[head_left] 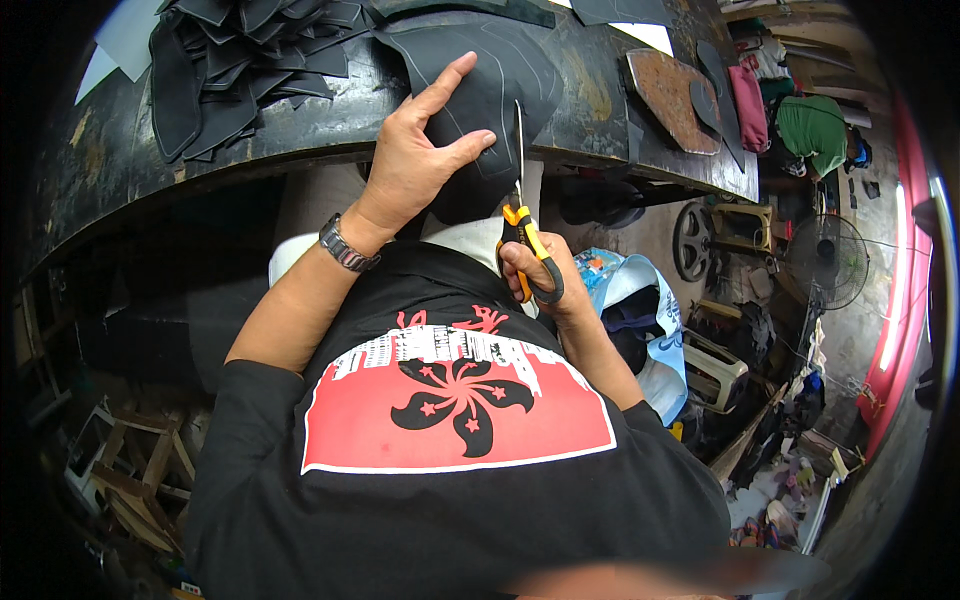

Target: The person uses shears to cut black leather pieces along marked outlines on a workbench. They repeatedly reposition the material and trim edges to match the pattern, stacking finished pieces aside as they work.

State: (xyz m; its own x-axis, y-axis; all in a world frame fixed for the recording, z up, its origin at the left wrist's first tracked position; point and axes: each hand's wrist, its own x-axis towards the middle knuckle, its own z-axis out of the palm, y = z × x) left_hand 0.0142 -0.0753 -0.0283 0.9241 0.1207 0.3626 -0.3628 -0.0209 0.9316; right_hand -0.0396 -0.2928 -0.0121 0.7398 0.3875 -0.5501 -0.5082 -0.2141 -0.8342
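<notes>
A sheet of black material point(465, 85) with pale drawn outlines lies on the dark table and hangs over its near edge. My left hand point(415, 155) rests on the sheet's left part, thumb and index finger stretched apart. In my right hand point(550, 268) are scissors point(520, 215) with yellow and black handles, my fingers wrapped round the grips. Their blades point away from me, at the right part of the sheet beside a drawn line. Whether the blades are apart cannot be made out.
A heap of cut black pieces point(245, 60) covers the table's far left. A worn brown board point(672, 100) lies at the right end of the table point(330, 130). On the floor to the right are a light blue bag point(665, 345), a fan point(828, 262) and scattered scraps.
</notes>
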